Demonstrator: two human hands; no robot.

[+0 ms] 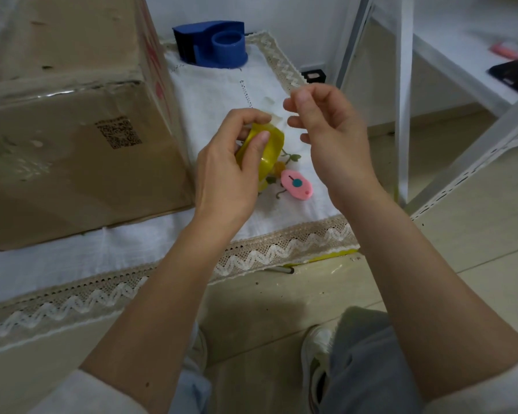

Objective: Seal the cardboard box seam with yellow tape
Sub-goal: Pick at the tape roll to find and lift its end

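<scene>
Head view, entry as logged by the two of us at the remote station.

**Op:** I note the left hand point(231, 162) clenched round the yellow tape roll point(263, 150), thumb pressed on its outer face. The right hand point(326, 127) is loose just beside that grip, thumb and forefinger nearly pinched. I cannot tell whether they pinch the free tape end; a pale strip shows at the top of the roll, between the two hands.

**Obs:** Where is the cardboard box point(72, 130) relative to the grip?

**Op:** Directly to the grip's left, resting on the white cloth point(216, 94), not touched by either hand. I judge no yellow tape is on it yet; the glossy band along its top edge looks like clear tape.

**Obs:** Risks from here?

**Op:** First: the end slips from the right fingertips and re-sticks to the roll, cause being a shallow pinch on thin film. Second: the strip folds onto itself if pulled slack. Third: the pink cutter point(297, 185) lies just below the grip, and the blue dispenser point(213, 44) well beyond it, so cutting means freeing a hand, and the strip could curl or land crooked on the seam.

**Obs:** Agreed. Logged as judgement only.
</scene>
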